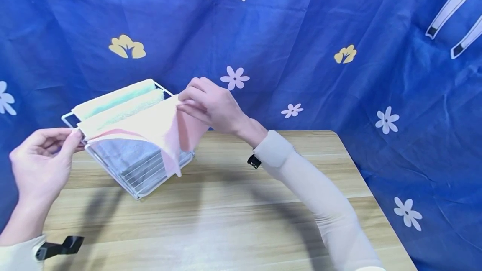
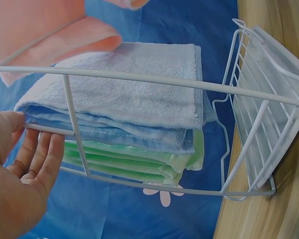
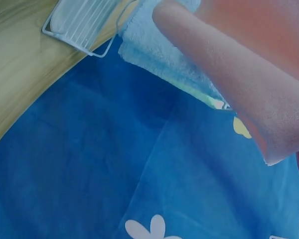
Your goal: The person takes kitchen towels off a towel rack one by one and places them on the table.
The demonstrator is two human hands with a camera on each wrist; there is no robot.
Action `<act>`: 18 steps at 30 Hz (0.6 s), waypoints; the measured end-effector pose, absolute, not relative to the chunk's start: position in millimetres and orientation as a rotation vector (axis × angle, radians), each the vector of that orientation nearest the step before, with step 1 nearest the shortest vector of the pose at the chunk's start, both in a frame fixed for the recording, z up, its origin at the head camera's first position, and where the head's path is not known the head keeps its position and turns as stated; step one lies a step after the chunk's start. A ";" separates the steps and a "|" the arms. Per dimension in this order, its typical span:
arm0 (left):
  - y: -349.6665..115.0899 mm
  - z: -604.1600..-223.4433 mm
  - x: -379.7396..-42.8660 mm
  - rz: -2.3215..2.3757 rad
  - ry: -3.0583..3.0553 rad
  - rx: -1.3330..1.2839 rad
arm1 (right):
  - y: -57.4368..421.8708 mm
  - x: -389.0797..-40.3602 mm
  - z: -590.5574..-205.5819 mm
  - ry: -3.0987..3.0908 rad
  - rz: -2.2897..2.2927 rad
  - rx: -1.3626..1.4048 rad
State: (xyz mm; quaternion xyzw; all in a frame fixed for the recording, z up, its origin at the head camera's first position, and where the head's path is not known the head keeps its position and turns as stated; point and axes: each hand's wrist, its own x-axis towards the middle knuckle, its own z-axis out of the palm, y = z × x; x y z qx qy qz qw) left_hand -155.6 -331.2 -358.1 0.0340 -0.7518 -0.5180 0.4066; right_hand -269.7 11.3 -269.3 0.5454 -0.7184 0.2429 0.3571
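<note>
A white wire rack (image 2: 154,79) stands tilted at the left of the table in the head view, with folded towels hung over its crossbars. My left hand (image 1: 47,158) pinches a crossbar at the rack's near left side, beside the towels. Between thumb and fingers, my right hand (image 1: 214,103) grips the upper right corner of a pink towel (image 1: 150,124). That towel drapes over the front of the rack, one corner hanging down past the lower bars. Behind it hang a light blue towel (image 2: 134,89) and a green towel (image 2: 134,162), both folded.
The rack rests on a wooden table (image 1: 233,229). A blue curtain (image 1: 188,32) printed with flowers and animal legs rises close behind the table and along its right side. A grid base (image 2: 259,109) forms the rack's lower end.
</note>
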 end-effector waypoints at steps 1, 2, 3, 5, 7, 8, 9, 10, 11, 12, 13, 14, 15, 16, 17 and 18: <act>-331.5 -358.2 -156.1 -1.304 -1.897 0.084 | 13.2 -270.2 -268.6 -1.847 0.638 1.409; -331.6 -358.2 -156.7 -1.307 -1.896 0.082 | 15.1 -270.6 -268.0 -1.842 0.646 1.409; -331.8 -358.2 -157.2 -1.308 -1.895 0.080 | 17.0 -270.9 -267.4 -1.839 0.652 1.410; -331.8 -357.9 -158.2 -1.316 -1.890 0.072 | 20.8 -271.4 -266.7 -1.839 0.661 1.408; -331.6 -357.6 -159.1 -1.325 -1.884 0.072 | 24.5 -271.6 -266.0 -1.838 0.668 1.407; -331.6 -357.6 -159.5 -1.331 -1.881 0.073 | 26.2 -271.7 -265.6 -1.835 0.673 1.407; -331.6 -357.5 -159.9 -1.335 -1.879 0.074 | 27.8 -271.8 -265.0 -1.829 0.681 1.409; -331.8 -357.5 -160.3 -1.342 -1.875 0.075 | 29.5 -271.9 -264.3 -1.820 0.688 1.408; -332.0 -357.6 -160.7 -1.341 -1.877 0.078 | 31.3 -271.9 -263.6 -1.811 0.697 1.407; -332.2 -357.8 -161.0 -1.334 -1.883 0.081 | 33.2 -271.9 -262.8 -1.801 0.707 1.409; -332.5 -357.9 -161.3 -1.330 -1.886 0.081 | 35.1 -272.0 -261.9 -1.794 0.715 1.409; -332.9 -358.0 -161.7 -1.329 -1.887 0.082 | 37.3 -271.9 -261.2 -1.789 0.719 1.406; -333.1 -358.2 -162.2 -1.325 -1.890 0.082 | 39.7 -271.9 -260.5 -1.786 0.720 1.402; -333.4 -358.3 -162.6 -1.323 -1.891 0.082 | 42.2 -271.7 -259.8 -1.786 0.720 1.397; -333.5 -358.4 -163.1 -1.318 -1.894 0.082 | 44.8 -271.4 -259.3 -1.787 0.719 1.393; -333.6 -358.4 -163.5 -1.317 -1.894 0.081 | 47.5 -271.2 -258.8 -1.791 0.717 1.389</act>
